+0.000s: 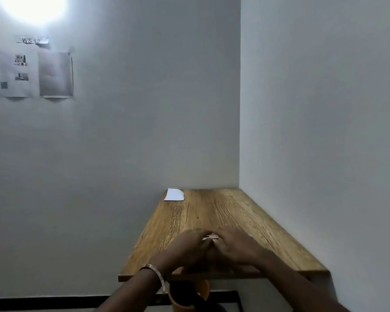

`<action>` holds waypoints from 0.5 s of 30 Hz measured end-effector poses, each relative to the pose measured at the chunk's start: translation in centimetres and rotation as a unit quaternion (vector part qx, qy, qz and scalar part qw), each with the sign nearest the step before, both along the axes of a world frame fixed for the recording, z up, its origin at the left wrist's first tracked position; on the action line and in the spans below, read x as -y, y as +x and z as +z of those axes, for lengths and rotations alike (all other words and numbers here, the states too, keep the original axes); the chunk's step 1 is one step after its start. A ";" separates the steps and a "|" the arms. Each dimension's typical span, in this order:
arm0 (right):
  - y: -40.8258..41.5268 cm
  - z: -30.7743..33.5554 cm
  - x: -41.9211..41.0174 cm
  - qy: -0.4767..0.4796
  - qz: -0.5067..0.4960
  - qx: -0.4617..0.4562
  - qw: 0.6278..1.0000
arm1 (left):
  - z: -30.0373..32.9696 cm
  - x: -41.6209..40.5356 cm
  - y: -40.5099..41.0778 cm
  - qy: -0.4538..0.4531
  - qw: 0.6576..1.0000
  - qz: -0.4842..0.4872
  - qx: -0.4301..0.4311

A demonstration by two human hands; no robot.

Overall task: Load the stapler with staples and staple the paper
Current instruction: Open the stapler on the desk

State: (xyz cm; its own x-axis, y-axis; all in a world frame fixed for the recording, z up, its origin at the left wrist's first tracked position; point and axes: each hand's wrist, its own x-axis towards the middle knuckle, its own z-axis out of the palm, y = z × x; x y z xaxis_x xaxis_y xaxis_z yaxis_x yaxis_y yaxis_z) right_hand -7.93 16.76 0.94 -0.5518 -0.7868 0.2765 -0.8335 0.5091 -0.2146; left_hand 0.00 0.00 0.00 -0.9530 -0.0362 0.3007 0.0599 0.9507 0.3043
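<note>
My left hand [187, 248] and my right hand [236, 246] meet over the near part of the wooden table [245, 212]. Between their fingertips shows a small pale object [210, 237], blurred and mostly covered; I cannot tell whether it is the stapler or a strip of staples. Both hands have their fingers curled around it. A metal bangle circles my left wrist. A small white sheet of paper [174, 194] lies flat at the table's far left corner, well away from both hands.
The table fits into a corner, with a white wall behind it and another along its right side. Printed sheets [34, 70] are taped high on the left wall. An orange stool or bin [189, 296] sits under the table's front edge.
</note>
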 end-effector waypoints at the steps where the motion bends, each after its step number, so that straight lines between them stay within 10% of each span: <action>1: 0.0 -0.3 -0.2 0.007 0.007 0.009 1.000 | -0.2 0.0 0.0 -0.005 1.000 -0.008 0.007; 15: -1.4 -3.2 0.0 -0.011 0.022 0.016 1.000 | -3.4 0.8 -1.0 -0.041 0.997 -0.005 -0.060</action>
State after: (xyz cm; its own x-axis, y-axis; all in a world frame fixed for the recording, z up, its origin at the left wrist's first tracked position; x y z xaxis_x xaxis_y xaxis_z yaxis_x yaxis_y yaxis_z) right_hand -9.30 16.74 -2.22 -0.5249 -0.8046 0.2779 -0.8480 0.4662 -0.2519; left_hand -1.00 -0.80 -3.35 -0.9100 0.0031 0.4145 0.1017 0.9711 0.2160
